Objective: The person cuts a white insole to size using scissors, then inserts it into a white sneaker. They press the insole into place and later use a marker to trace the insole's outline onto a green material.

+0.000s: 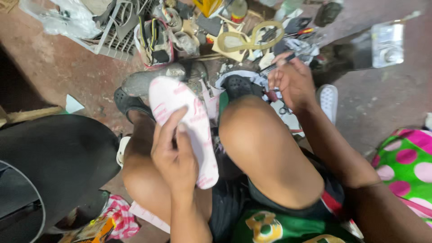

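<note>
Insole (182, 121), long axis eleven to five o'clock, sits clamped in left hand (173, 162) fingers; right hand (291, 83) pinches a dark tool (281, 63) at one o'clock.

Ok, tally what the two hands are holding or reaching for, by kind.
White insole with pink print, held in the left hand: 1
Thin dark tool, gripped by the right hand: 1
Total: 2

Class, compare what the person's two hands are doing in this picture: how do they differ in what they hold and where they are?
The left hand grips a white shoe insole with pink print above the knees; the right hand reaches further out over the cluttered floor, pinching a thin dark tool. Both are bare.
</note>
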